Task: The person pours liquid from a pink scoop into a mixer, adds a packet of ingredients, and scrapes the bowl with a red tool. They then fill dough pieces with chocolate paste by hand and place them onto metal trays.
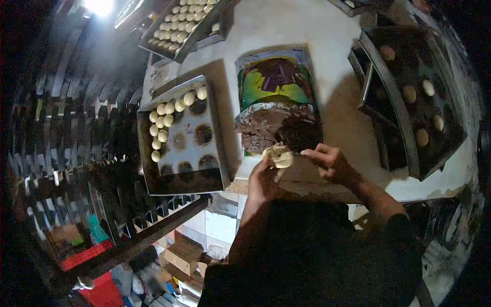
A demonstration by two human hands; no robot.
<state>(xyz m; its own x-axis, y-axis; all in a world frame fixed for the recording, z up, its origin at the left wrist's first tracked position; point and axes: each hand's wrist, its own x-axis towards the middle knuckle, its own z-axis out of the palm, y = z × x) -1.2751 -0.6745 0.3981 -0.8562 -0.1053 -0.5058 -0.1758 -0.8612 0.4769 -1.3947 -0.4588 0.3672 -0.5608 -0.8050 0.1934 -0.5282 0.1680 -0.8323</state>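
Observation:
A flattened piece of pale dough [279, 157] rests in my left hand [263, 178], whose fingers are curled under it. My right hand [335, 162] is closed on a thin utensil that reaches toward the dough; its far end is hard to make out. Just beyond both hands lies an opened green and yellow bag [276, 84] with a brown filling [261, 128] spread in its near part. A darker lump of filling [302, 134] sits at the right of it, close above the dough.
On the left stands a metal tray [222, 169] with several pale dough balls [169, 108] along two sides. Another tray [179, 23] full of balls is at the back left. To the right, a dark tray [394, 97] holds several balls. Cardboard boxes [183, 256] lie below the table.

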